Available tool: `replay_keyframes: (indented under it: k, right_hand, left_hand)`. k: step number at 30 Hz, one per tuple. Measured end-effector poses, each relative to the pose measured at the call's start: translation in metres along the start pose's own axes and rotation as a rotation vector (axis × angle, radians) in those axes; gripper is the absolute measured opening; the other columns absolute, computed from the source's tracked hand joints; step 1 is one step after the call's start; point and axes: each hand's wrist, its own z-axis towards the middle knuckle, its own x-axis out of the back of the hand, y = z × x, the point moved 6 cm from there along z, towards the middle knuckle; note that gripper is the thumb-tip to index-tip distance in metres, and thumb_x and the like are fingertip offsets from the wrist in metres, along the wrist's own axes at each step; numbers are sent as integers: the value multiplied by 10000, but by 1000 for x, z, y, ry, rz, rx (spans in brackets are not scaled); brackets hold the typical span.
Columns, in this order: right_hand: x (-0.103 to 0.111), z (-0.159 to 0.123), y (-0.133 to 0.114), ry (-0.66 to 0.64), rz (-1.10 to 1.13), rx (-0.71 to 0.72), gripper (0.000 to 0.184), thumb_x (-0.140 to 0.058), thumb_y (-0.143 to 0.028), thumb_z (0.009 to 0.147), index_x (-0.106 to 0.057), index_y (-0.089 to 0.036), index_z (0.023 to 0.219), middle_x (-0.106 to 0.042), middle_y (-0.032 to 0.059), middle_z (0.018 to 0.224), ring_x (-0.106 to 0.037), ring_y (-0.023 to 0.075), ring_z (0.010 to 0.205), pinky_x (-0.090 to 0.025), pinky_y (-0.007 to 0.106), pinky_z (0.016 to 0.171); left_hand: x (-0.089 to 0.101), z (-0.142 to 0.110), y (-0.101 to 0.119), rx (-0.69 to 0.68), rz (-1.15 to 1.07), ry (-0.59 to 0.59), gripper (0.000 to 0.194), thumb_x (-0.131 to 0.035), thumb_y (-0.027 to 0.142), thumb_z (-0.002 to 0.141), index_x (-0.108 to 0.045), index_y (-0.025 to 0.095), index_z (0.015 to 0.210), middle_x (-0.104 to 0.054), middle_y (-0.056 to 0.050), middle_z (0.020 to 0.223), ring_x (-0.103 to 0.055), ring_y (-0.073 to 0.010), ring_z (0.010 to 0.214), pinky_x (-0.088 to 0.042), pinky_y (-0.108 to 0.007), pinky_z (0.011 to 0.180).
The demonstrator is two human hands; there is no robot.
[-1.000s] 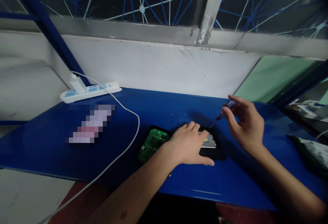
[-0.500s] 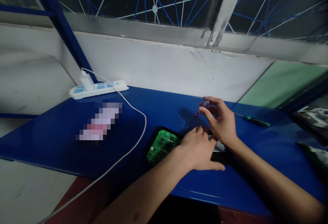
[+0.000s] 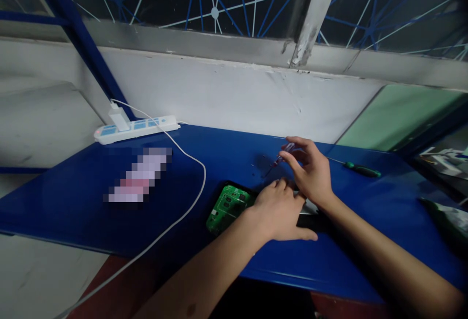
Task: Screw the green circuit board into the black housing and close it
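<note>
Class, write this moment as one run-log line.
left hand: over circuit-board device | right hand: holds clear-handled screwdriver | green-handled screwdriver: on blue table

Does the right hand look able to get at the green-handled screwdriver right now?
Probably yes: the green-handled screwdriver lies on the table beside the right hand, with nothing visible covering its handle, though that hand holds a clear-handled screwdriver.

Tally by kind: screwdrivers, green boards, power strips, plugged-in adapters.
Screwdrivers: 2 (held screwdriver, green-handled screwdriver)
Green board: 1
Power strip: 1
Adapter: 1
Total: 5
</note>
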Motion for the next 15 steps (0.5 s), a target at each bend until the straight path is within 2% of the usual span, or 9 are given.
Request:
replay_keyframes:
  k: [5, 11, 15]
  right_hand:
    - [27, -1, 5, 135, 44, 13, 349, -708, -366, 864, -619, -257, 1184, -739, 32, 966, -747, 197, 821, -617, 392, 803]
    - [87, -5, 23, 364, 61, -2, 397, -747, -344, 827, -641, -242, 1196, -712, 37, 887, -704, 186, 720, -603, 374, 722]
    - [107, -14, 42, 359, 0, -87, 385, -731, -361, 836, -661, -239, 1195, -658, 6, 784, -624, 147, 604, -562, 345, 627]
  left_hand:
    - [1, -2, 0, 9, 8, 4, 835, -517, 791, 839, -549, 99, 1303, -584, -216, 1331, -508, -365, 1243, -383, -430, 1036]
    - [4, -2, -4, 10, -70, -15, 843, -548, 776, 834, -492, 123, 1364, -559, -182, 1340, -500, -342, 1242, -384, -430, 1047]
    - [5, -2, -7, 25, -122, -30, 833, -575, 740, 840, -464, 130, 1396, -533, -180, 1372, -476, -349, 1270, -395, -451, 1045]
